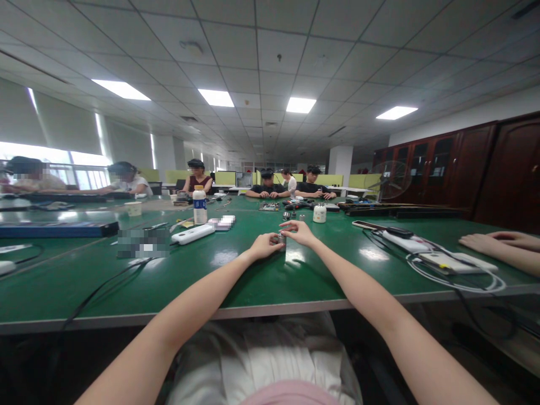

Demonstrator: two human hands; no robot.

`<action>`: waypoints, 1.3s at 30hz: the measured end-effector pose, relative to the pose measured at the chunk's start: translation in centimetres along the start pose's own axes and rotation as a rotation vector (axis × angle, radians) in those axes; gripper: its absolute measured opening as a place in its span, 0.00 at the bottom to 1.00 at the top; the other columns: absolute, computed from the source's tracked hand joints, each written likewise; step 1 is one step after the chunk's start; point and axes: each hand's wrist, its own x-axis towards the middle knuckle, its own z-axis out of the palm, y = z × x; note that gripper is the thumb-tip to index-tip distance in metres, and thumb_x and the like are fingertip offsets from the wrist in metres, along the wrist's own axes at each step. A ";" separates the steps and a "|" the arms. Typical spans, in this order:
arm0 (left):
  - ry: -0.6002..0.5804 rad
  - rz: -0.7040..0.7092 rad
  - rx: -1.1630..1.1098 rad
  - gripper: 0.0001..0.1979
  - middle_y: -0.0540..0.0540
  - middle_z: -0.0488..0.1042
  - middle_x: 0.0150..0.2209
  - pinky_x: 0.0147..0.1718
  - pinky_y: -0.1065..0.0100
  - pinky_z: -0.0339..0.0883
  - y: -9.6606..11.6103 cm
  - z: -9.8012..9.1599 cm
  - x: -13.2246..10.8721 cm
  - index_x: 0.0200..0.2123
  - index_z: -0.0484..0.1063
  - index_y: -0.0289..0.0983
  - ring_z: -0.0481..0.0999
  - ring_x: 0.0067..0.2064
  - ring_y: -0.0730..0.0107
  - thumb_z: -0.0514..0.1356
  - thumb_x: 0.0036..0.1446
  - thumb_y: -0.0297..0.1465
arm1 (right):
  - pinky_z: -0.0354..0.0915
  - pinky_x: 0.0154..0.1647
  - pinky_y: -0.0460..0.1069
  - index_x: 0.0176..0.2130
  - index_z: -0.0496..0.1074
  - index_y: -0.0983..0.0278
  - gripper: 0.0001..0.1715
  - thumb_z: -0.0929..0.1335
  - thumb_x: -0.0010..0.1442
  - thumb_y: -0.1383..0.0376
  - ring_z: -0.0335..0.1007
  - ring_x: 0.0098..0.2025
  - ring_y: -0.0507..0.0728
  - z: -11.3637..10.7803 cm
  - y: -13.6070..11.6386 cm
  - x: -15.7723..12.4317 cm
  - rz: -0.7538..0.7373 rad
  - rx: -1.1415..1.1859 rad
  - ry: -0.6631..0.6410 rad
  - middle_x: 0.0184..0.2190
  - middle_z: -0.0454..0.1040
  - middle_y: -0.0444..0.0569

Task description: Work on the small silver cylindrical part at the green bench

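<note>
Left hand point(265, 246) grips small metal cylinder point(282, 239) on worktop point(253, 281); right hand point(300, 232) pinches its top; bracing firmly seems wise.

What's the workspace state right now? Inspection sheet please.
Surface: green table, glossy.
Job's things: small metal part on the table between both hands.
Clutter: white bottle, white jar, power strip further back.
Grippers: left hand wraps the part; right hand fingers pinch its top.
Cables: white cable coiled at right; black cable trailing at left.
Surroundings: open office, people seated across, another person's hand at right, wooden cabinets.
</note>
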 end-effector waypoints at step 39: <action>-0.007 0.010 -0.020 0.22 0.43 0.81 0.38 0.40 0.68 0.71 0.0 0.2 -0.2 0.47 0.74 0.34 0.80 0.39 0.60 0.63 0.51 0.40 | 0.72 0.38 0.48 0.42 0.76 0.65 0.11 0.69 0.57 0.67 0.79 0.36 0.56 1.2 0.6 0.0 0.054 -0.015 0.059 0.31 0.80 0.50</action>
